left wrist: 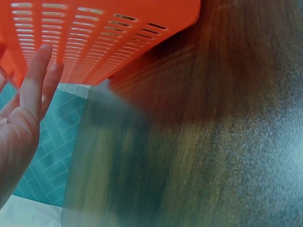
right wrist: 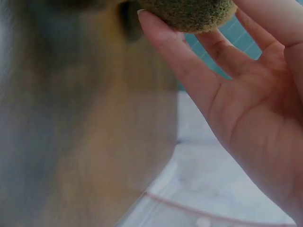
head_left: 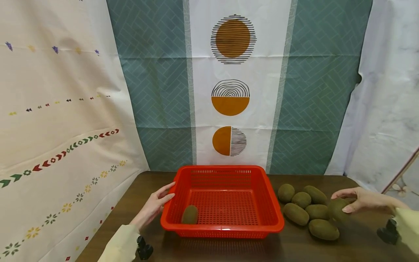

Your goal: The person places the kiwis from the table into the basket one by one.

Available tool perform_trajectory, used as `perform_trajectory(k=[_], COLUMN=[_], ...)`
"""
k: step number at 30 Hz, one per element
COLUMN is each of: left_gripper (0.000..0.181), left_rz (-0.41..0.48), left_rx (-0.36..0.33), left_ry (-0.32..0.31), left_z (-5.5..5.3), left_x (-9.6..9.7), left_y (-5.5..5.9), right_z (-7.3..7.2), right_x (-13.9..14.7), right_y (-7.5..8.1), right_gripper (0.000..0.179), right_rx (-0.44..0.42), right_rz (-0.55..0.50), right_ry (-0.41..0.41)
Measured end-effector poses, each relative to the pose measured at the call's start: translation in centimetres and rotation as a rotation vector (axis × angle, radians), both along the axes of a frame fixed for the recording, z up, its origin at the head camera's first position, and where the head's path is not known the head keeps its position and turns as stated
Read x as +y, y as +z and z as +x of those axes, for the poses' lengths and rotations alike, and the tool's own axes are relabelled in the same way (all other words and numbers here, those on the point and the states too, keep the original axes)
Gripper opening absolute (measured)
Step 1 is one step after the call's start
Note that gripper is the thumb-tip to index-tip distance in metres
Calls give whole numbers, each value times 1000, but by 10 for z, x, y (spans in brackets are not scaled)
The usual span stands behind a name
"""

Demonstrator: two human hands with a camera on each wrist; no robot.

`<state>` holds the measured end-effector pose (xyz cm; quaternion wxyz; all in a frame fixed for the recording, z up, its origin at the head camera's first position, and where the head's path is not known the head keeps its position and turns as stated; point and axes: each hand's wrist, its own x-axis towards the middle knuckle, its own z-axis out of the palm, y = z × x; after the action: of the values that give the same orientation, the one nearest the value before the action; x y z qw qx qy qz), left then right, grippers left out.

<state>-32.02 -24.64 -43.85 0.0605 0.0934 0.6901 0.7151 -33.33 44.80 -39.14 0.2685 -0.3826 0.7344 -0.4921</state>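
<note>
A red plastic basket (head_left: 222, 227) with slotted walls stands mid-table. One kiwi (head_left: 190, 214) lies inside its near left corner. My left hand (head_left: 156, 204) is at the basket's left side, its fairly straight fingers touching the rim; the left wrist view has fingertips (left wrist: 43, 53) against the slotted outer wall. On the right, my right hand (head_left: 358, 199) grips a brown fuzzy kiwi (head_left: 338, 210) between thumb and fingers. That kiwi (right wrist: 191, 14) shows at the top of the right wrist view, partly cut off.
Several kiwis (head_left: 296, 214) lie in a loose group between the basket and my right hand. The dark wooden table (head_left: 131, 203) ends at a patterned curtain (head_left: 163, 109) behind. Pale cloths hang at both sides.
</note>
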Motion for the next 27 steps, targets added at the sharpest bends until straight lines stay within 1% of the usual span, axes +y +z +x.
perform_trajectory(k=[1, 3, 5, 7, 9, 11, 14, 17, 20, 23, 27], left_gripper=[55, 55, 55, 55, 55, 56, 55, 55, 54, 54, 54], left_rz=[5, 10, 14, 10, 3, -8, -15, -13, -14, -10, -6], left_rx=[-7, -8, -8, -11, -17, -21, -25, -27, -25, -23, -20], left_ry=[7, 5, 5, 9, 15, 19, 19, 16, 14, 9, 3], left_z=[0, 1, 1, 1, 0, 0, 0, -1, -1, 0, 0], left_x=[0, 0, 0, 0, 0, 0, 0, 0, 0, 0, -1], left_y=[0, 0, 0, 0, 0, 0, 0, 1, 1, 2, 1], right_z=[-1, -2, -3, -5, -8, -11, -16, -22, -27, -33, -38], right_x=[-4, -12, -20, -28, -36, -43, -56, -71, -87, -103, -125], right_y=[3, 10, 17, 23, 29, 35, 43, 50, 57, 63, 70], right_gripper=[40, 40, 40, 39, 39, 39, 40, 39, 38, 38, 38], right_rx=[30, 64, 80, 158, 243, 309, 377, 392, 387, 347, 243], right_rz=[6, 16, 27, 53, 74, 93, 106, 98, 93, 89, 70], right_ry=[-6, -25, -42, -50, -48, -36, -14, 15, 37, 45, 62])
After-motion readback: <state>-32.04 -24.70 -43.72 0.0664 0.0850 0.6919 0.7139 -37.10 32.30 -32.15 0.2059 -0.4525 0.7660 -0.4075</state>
